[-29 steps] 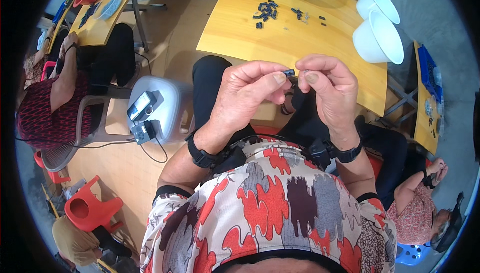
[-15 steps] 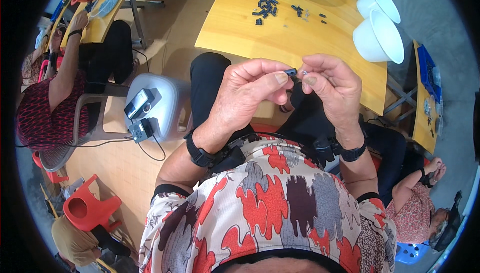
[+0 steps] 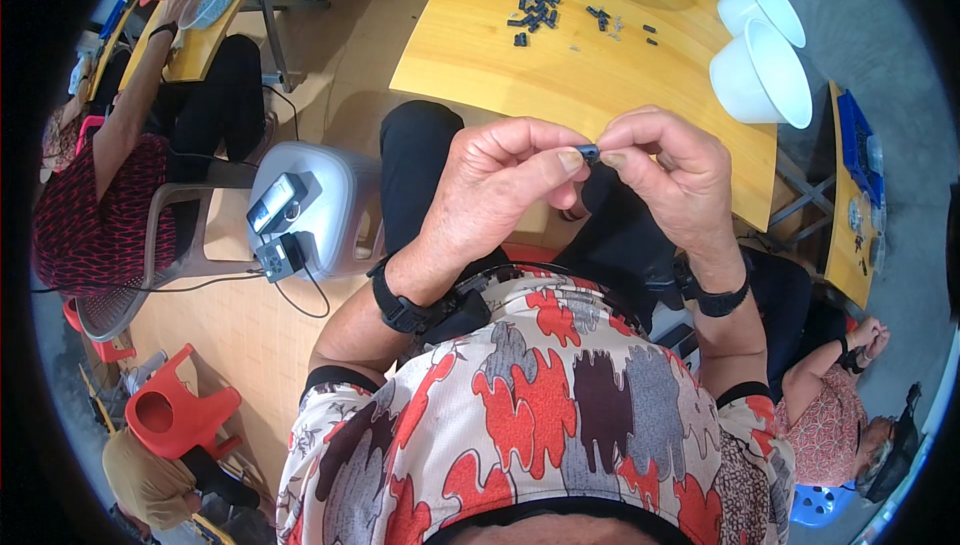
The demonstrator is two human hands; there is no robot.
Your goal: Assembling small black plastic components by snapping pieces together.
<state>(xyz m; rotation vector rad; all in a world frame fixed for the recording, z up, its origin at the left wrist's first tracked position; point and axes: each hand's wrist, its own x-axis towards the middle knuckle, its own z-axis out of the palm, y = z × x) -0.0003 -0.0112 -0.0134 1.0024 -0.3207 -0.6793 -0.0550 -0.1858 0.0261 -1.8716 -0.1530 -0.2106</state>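
Item, one black piece (image 3: 589,152): short, small, raised off the bench (image 3: 450,60), above the lap and close to the bench's near edge.

Item, left hand (image 3: 492,183): thumb and fingers clamped on the black piece, most of it covered.

Item, right hand (image 3: 675,167): thumb and forefinger drawn close at the piece's right end; whether they grip it, or something smaller, cannot be told.

Item, dark trousers (image 3: 415,150): beneath and beside both hands.

Risk, first: a dropped piece. Likely cause, a narrow fingertip hold with nothing firm directly under it; a dark part landing on dark cloth would be hard to find.

Risk, second: a crooked push or twist. Likely cause, fingers hiding the contact point.

Item, heap of black pieces (image 3: 538,13), loose on the bench; smaller black group (image 3: 598,17) to its right, with tiny pale bits (image 3: 617,27) just beside.

Risk, third: scattering or mixing. Likely cause, a hand brushing across the unconfined parts.

Item, two white tubs, front (image 3: 742,87) and rear (image 3: 742,7), near the bench's right side.

Risk, fourth: a tub knocked over. Likely cause, a wide swing of the right forearm.
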